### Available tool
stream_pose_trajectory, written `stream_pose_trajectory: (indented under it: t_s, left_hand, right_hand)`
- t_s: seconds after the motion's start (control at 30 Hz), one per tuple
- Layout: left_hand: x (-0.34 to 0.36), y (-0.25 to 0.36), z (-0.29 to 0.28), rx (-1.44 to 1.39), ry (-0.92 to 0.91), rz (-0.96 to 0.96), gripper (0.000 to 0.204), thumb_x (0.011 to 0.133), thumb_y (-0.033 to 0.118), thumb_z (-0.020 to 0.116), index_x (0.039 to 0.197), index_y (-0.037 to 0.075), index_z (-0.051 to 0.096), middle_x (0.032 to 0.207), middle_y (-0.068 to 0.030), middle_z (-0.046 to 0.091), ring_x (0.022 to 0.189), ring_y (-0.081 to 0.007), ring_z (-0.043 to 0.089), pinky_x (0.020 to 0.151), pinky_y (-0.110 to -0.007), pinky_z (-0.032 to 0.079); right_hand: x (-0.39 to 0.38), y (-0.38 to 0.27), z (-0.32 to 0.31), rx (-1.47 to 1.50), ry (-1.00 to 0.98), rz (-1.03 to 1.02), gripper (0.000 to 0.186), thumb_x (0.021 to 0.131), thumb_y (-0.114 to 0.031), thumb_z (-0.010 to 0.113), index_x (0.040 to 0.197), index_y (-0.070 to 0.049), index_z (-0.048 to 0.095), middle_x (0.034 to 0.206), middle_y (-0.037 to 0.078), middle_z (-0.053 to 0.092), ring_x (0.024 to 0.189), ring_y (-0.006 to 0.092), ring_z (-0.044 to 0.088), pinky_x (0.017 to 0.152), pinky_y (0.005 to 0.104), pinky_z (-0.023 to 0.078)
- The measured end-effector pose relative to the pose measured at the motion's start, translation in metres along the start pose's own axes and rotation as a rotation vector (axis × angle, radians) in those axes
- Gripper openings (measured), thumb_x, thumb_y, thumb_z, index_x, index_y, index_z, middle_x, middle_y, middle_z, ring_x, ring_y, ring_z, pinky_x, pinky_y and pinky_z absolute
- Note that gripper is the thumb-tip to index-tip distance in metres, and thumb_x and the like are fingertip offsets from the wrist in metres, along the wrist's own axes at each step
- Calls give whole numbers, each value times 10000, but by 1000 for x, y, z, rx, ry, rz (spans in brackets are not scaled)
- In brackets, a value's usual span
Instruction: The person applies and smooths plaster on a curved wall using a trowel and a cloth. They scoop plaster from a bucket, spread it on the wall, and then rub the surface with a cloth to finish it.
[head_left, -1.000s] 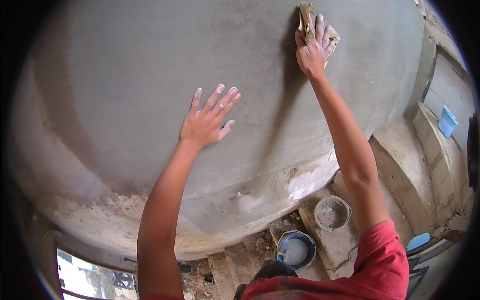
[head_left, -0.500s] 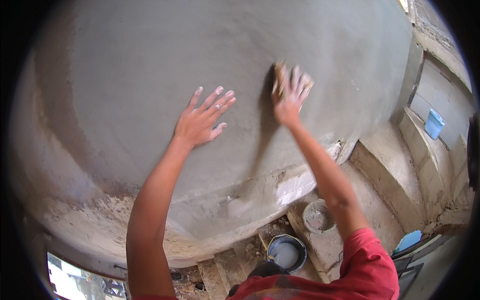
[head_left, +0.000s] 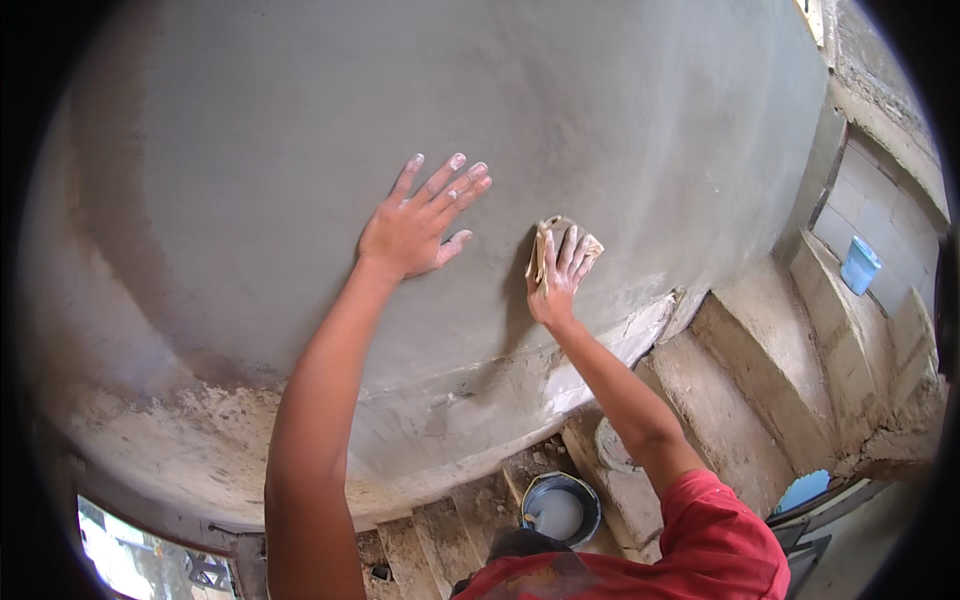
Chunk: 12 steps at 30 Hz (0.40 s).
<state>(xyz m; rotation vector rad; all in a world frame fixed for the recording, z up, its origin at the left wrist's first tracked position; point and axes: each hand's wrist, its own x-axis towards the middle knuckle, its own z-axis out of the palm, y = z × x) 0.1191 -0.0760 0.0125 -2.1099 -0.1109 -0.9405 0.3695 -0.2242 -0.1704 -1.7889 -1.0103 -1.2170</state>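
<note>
A broad grey plastered wall (head_left: 330, 110) fills most of the view, smooth above and rough and stained along its lower left. Flat against it at the centre lies my left hand (head_left: 408, 232), fingers spread, with whitish paste on the tips and a ring on one finger. To its right, my right hand (head_left: 560, 275) presses a folded beige cloth or sponge-like pad (head_left: 545, 240) to the plaster; the pad's exact kind is unclear. Its fingers lie over the pad and carry grey-white smears.
Below stands a dark bucket (head_left: 563, 508) of greyish liquid on the concrete steps (head_left: 755, 355), which climb to the right. A round tub (head_left: 612, 447) sits partly behind my right forearm. On an upper step is a light blue container (head_left: 860, 265). Rubble lies along the wall's foot.
My right hand has swept the pad downward and slightly left across the plaster. My left hand stays spread on the wall, appearing slightly higher and further right in the view.
</note>
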Motion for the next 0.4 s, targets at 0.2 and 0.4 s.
stream_pose_trajectory:
  t_s: [0.2, 0.4]
  left_hand:
    - [-3, -9, 3, 7, 9, -6, 847, 1024, 621, 554, 1751, 333, 227, 1795, 108, 271, 1648, -150, 246, 1364, -530, 187]
    - [-2, 4, 8, 41, 72, -141, 922, 986, 684, 584, 1753, 323, 223, 1817, 87, 210, 1659, -155, 210, 1369, -510, 180]
  right_hand:
    - [230, -31, -51, 1, 243, -51, 762, 1000, -362, 684, 1701, -277, 398, 1796, 200, 246, 1624, 545, 188, 1269, 733, 103]
    - [207, -44, -33, -177, 300, -133, 800, 1028, -503, 668, 1721, -246, 361, 1789, 189, 278, 1639, 469, 226, 1235, 795, 72]
